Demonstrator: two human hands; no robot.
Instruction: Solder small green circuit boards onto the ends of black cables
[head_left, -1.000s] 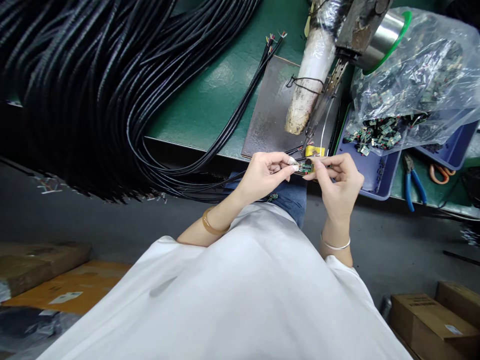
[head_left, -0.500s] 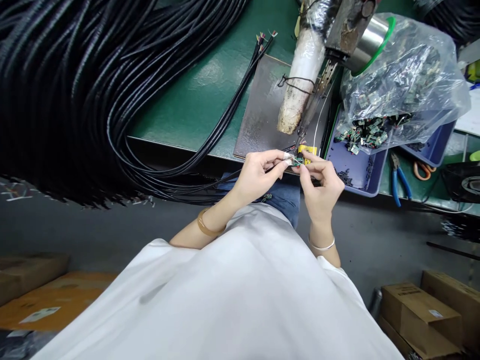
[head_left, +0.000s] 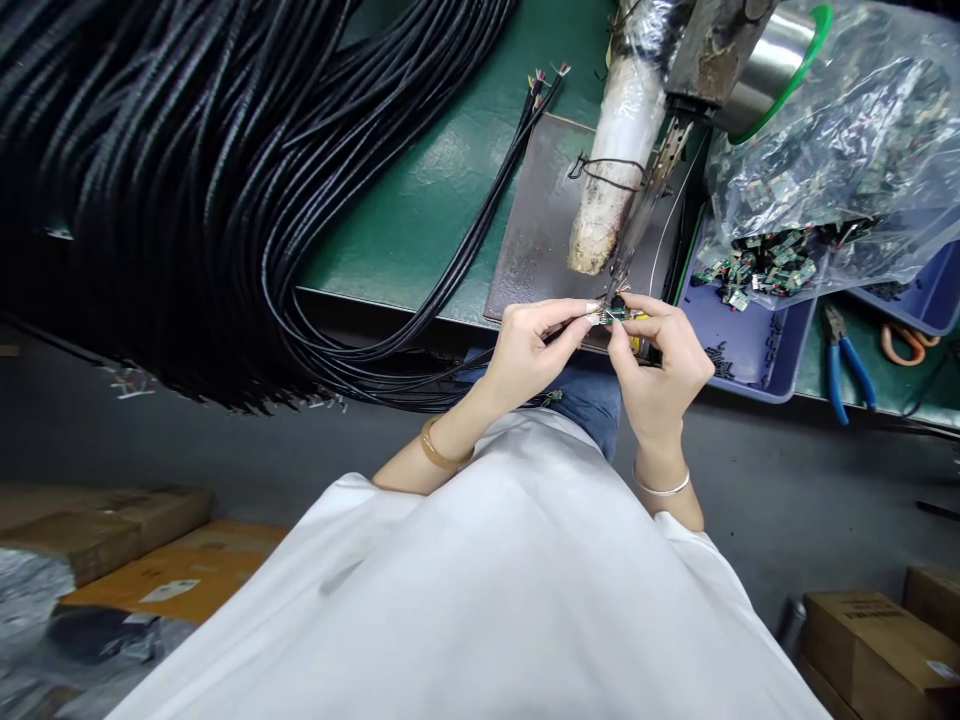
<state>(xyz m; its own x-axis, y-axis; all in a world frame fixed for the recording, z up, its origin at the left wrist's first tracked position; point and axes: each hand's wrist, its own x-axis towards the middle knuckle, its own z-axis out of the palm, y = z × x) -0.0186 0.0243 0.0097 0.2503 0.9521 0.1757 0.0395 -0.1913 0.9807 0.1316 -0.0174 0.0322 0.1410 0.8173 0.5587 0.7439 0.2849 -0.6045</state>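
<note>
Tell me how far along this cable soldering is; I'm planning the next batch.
Done: nothing visibly finished. In hand: left hand and right hand pinch a small green circuit board with a cable end at the soldering tip. Left: a big bundle of black cables and a bag of boards remain.

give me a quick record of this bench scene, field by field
left hand: left hand pinches a thin black cable end at the small circuit board
right hand: right hand pinches the same board
above the hands: mounted soldering tool over a dark metal plate
left of bench: big bundle of black cables
right of bench: blue tray, bag of boards, blue-handled pliers
</note>
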